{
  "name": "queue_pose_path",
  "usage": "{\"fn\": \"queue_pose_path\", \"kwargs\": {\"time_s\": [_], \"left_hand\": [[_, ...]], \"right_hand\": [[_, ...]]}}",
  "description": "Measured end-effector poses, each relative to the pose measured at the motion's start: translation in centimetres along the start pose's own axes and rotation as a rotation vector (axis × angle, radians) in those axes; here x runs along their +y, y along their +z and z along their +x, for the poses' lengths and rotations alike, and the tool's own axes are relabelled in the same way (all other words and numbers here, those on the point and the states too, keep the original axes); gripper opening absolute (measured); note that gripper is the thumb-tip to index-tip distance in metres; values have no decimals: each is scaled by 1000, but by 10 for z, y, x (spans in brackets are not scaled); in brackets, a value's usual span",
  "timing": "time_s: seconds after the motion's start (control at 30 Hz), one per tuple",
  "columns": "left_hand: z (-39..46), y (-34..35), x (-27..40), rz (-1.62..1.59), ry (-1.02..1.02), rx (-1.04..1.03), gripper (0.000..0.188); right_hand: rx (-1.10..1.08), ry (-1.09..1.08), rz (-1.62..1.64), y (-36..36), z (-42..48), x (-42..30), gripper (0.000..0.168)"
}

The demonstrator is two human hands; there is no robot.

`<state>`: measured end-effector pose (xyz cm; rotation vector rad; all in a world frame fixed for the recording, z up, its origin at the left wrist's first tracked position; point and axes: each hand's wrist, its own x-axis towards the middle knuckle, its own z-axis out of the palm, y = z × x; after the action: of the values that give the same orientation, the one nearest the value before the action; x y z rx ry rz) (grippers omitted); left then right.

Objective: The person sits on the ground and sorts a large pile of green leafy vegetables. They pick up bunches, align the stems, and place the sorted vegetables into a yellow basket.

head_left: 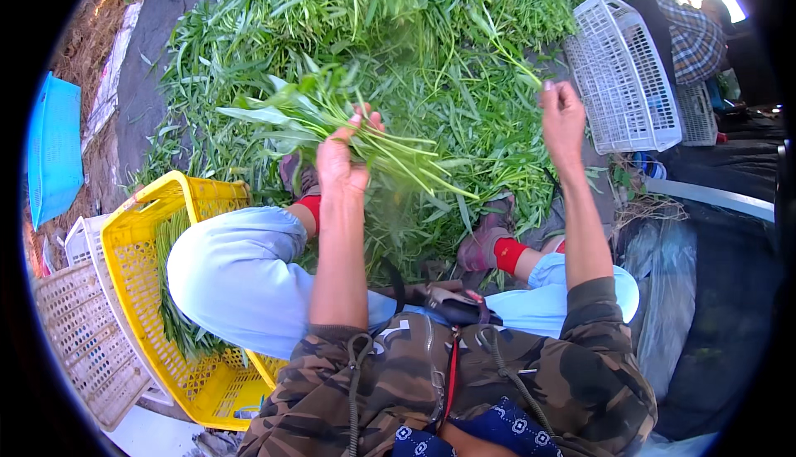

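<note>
In the head view my left hand (345,158) grips a loose bunch of water spinach (298,112). Its leaves point up and left, and the pale stems stick out to the right past my fingers. My right hand (563,118), held well apart on the right, pinches the lower end of a single leafy stem (513,62) between thumb and fingertips. That stem slants up and left over a large pile of the same greens (385,9). More cut greens (429,121) lie strewn between my shoes.
Left of my knee a yellow plastic crate (217,388) holds bundled greens (168,264). Beyond it are a whitish crate (81,333) and a blue basket (56,152). At right stands a white crate (622,78), with a person in a checked shirt (696,37) behind it. Clear plastic sheeting (659,295) lies beside my knee.
</note>
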<state>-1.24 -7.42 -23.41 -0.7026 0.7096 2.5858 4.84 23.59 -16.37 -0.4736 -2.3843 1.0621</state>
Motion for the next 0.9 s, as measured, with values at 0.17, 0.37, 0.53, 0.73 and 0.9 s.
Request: {"fn": "queue_pose_path", "kwargs": {"time_s": [0.17, 0.37, 0.53, 0.73, 0.9], "left_hand": [[-5, -1, -42, -71, -200, -135, 22], [-8, -3, -48, -16, -212, -237, 28], [5, -14, -60, -15, -143, 18, 20], [43, -61, -48, 56, 92, 266, 15], [79, -70, -35, -12, 146, 314, 16]], "right_hand": [[-158, -97, 202, 52, -78, -38, 14], [-438, -244, 97, 75, -119, -39, 17], [-656, -155, 30, 81, -104, -16, 21], [-526, 211, 165, 129, -19, 54, 25], [-207, 457, 271, 200, 90, 157, 30]]}}
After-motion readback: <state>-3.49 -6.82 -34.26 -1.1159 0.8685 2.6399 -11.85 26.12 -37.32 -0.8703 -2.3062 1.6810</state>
